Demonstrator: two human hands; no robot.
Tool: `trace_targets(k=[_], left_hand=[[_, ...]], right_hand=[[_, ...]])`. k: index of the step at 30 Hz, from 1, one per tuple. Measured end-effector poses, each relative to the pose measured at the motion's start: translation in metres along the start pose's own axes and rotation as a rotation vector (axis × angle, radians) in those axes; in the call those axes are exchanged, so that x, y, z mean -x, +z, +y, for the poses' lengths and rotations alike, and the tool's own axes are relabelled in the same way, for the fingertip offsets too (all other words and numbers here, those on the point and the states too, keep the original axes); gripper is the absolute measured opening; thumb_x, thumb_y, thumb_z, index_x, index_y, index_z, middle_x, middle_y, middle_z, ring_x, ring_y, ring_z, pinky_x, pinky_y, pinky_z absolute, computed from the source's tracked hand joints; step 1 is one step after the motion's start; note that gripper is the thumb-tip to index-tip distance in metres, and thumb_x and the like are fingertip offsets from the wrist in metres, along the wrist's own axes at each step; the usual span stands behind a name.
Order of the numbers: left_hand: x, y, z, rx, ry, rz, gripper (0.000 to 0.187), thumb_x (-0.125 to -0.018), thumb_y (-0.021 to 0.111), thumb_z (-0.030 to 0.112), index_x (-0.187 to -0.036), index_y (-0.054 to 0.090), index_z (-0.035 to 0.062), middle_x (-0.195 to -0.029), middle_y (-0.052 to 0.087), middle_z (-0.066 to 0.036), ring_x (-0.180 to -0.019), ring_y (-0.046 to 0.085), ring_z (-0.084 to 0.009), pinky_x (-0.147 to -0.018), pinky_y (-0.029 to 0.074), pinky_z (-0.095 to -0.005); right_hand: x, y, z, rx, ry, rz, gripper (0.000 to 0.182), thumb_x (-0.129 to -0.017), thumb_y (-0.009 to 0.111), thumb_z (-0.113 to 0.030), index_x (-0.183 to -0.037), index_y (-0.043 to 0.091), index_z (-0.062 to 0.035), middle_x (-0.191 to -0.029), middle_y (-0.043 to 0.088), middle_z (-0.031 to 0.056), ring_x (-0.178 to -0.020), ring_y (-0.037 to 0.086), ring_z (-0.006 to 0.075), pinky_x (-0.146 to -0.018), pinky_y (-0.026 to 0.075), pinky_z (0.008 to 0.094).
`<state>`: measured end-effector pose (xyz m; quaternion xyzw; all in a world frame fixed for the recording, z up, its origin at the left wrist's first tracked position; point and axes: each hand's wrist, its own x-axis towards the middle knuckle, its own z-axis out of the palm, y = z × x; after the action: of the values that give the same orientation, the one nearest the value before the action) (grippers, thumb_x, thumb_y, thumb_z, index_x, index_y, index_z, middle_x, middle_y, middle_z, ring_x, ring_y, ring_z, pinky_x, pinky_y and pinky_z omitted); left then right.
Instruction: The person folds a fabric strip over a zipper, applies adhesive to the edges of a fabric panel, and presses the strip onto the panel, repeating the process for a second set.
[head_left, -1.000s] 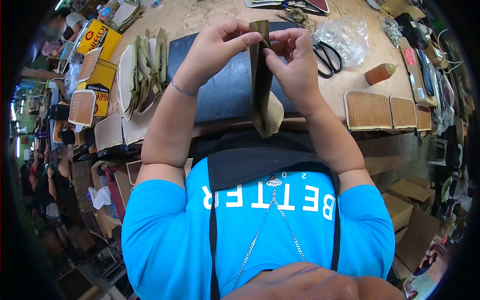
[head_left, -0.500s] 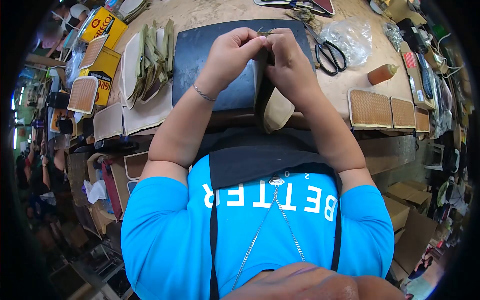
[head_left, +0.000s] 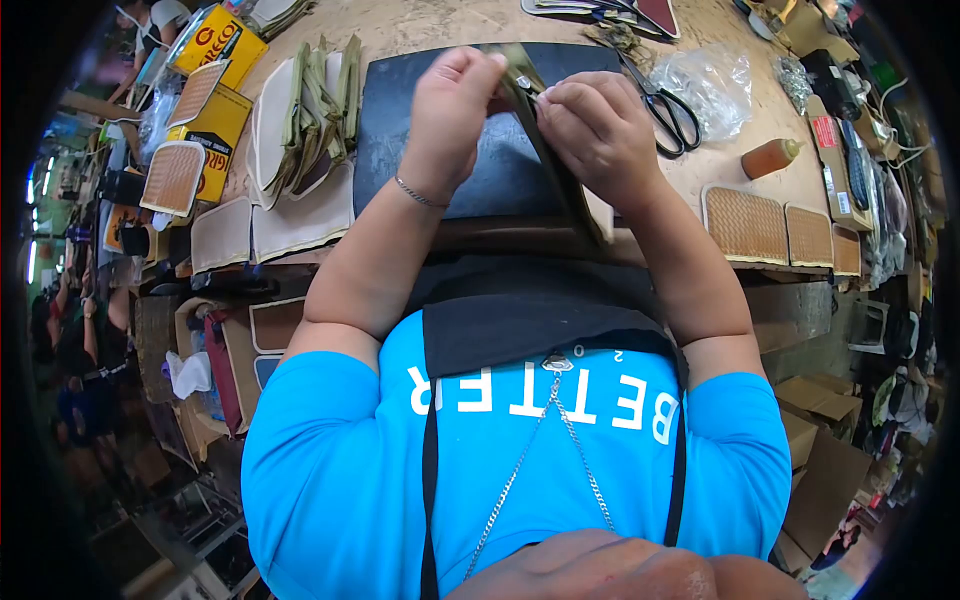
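An olive-green fabric piece (head_left: 552,150) hangs slanting between my hands, its lower end near the table's front edge. My left hand (head_left: 452,112), with a chain bracelet at the wrist, pinches its upper end between thumb and fingers. My right hand (head_left: 598,128) is closed on the piece's right side, just below the top. A small shiny bit shows on the fabric between the hands; its kind is too small to tell. Part of a cream panel (head_left: 598,215) shows behind the lower end. Beneath the hands lies a black mat (head_left: 400,150).
Cream panels with olive strips (head_left: 300,130) are stacked left of the mat. To the right lie black-handled scissors (head_left: 672,122), a clear plastic bag (head_left: 705,85), a bottle of amber liquid (head_left: 770,158) and woven brown panels (head_left: 745,222). Yellow cans (head_left: 222,130) stand far left.
My hands have moved apart, the left one up and to the left, opening out the fabric's top. The fabric now slants down to the right, and less of the cream panel shows.
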<state>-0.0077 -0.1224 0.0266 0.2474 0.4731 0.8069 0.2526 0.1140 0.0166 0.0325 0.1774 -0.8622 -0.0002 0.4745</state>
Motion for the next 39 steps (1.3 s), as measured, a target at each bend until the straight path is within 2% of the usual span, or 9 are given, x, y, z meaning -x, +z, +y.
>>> trace_targets(k=[6, 9, 14, 18, 22, 25, 28, 35, 39], left_hand=[[-0.038, -0.035, 0.024, 0.070, 0.146, 0.201, 0.009, -0.093, 0.057, 0.013, -0.087, 0.060, 0.0077, -0.076, 0.062, -0.002, -0.069, 0.061, -0.0135, -0.067, 0.053, -0.0296], [-0.042, -0.040, 0.018, 0.078, 0.124, 0.207, 0.010, -0.094, 0.056, 0.014, -0.088, 0.058, 0.0070, -0.077, 0.061, -0.003, -0.069, 0.061, -0.0147, -0.070, 0.054, -0.0312], [-0.044, -0.041, -0.012, 0.181, -0.006, 0.279, 0.011, -0.095, 0.053, 0.016, -0.097, 0.052, 0.0053, -0.084, 0.058, -0.006, -0.076, 0.061, -0.0178, -0.074, 0.056, -0.0360], [-0.042, -0.051, -0.029, 0.190, -0.043, 0.325, 0.016, -0.095, 0.056, 0.016, -0.102, 0.049, 0.0034, -0.090, 0.054, -0.007, -0.080, 0.060, -0.0229, -0.081, 0.053, -0.0368], [-0.027, -0.019, -0.026, -0.968, 0.728, 0.399, 0.021, -0.085, 0.065, 0.004, -0.104, 0.057, 0.0031, -0.087, 0.056, -0.004, -0.079, 0.055, -0.0220, -0.083, 0.045, -0.0311], [-0.008, 0.002, -0.010, -1.043, 0.884, -0.479, 0.015, -0.076, 0.072, 0.012, -0.088, 0.062, 0.0095, -0.080, 0.059, -0.005, -0.079, 0.057, -0.0222, -0.075, 0.040, -0.0348], [0.002, 0.022, -0.009, -1.277, 0.824, -0.540, 0.013, -0.072, 0.075, 0.020, -0.075, 0.063, 0.0143, -0.075, 0.061, 0.000, -0.080, 0.056, -0.0201, -0.075, 0.038, -0.0339], [0.002, 0.040, -0.002, -1.559, 0.907, -0.540, 0.022, -0.071, 0.075, 0.031, -0.079, 0.063, 0.0141, -0.078, 0.062, 0.000, -0.074, 0.053, -0.0193, -0.073, 0.036, -0.0364], [0.009, 0.073, 0.002, -1.417, 0.722, -0.674, 0.020, -0.075, 0.074, 0.022, -0.086, 0.064, 0.0094, -0.077, 0.062, -0.005, -0.074, 0.057, -0.0238, -0.069, 0.042, -0.0363]], right_hand=[[0.008, -0.017, -0.017, -0.324, 0.359, -0.138, 0.011, -0.075, 0.071, 0.002, -0.079, 0.062, -0.0018, -0.091, 0.062, 0.0087, -0.081, 0.062, 0.0244, -0.071, 0.051, 0.0318], [0.014, -0.014, -0.005, -0.547, 0.557, -0.039, 0.007, -0.081, 0.068, -0.005, -0.086, 0.063, -0.0044, -0.094, 0.063, 0.0091, -0.081, 0.064, 0.0240, -0.070, 0.052, 0.0310], [0.058, -0.007, 0.002, -1.173, 1.114, -0.206, 0.050, -0.088, 0.071, -0.025, -0.130, 0.050, -0.0070, -0.117, 0.061, 0.0125, -0.096, 0.060, 0.0153, -0.081, 0.050, 0.0276], [0.082, 0.006, -0.030, -0.901, 1.004, -0.115, 0.057, -0.084, 0.072, -0.009, -0.135, 0.046, -0.0091, -0.117, 0.060, 0.0140, -0.108, 0.060, 0.0238, -0.091, 0.048, 0.0333], [0.085, 0.004, -0.026, -0.799, 0.933, -0.138, 0.039, -0.086, 0.058, 0.005, -0.123, 0.056, -0.0062, -0.105, 0.065, 0.0161, -0.094, 0.065, 0.0278, -0.083, 0.050, 0.0334], [0.084, 0.001, -0.014, -0.773, 0.875, -0.117, 0.032, -0.086, 0.056, 0.005, -0.117, 0.059, -0.0047, -0.103, 0.065, 0.0169, -0.092, 0.064, 0.0293, -0.082, 0.050, 0.0327], [0.084, -0.011, -0.011, -0.785, 0.941, -0.029, 0.027, -0.087, 0.054, 0.006, -0.112, 0.061, -0.0026, -0.099, 0.065, 0.0159, -0.091, 0.065, 0.0274, -0.081, 0.051, 0.0328], [0.088, -0.038, 0.003, -0.773, 0.989, 0.174, 0.027, -0.086, 0.055, 0.007, -0.109, 0.062, -0.0032, -0.092, 0.066, 0.0135, -0.083, 0.067, 0.0253, -0.076, 0.052, 0.0332], [0.080, -0.063, 0.018, -0.589, 0.682, 0.022, 0.029, -0.083, 0.060, 0.007, -0.110, 0.064, -0.0044, -0.094, 0.067, 0.0108, -0.084, 0.066, 0.0264, -0.077, 0.052, 0.0318]])
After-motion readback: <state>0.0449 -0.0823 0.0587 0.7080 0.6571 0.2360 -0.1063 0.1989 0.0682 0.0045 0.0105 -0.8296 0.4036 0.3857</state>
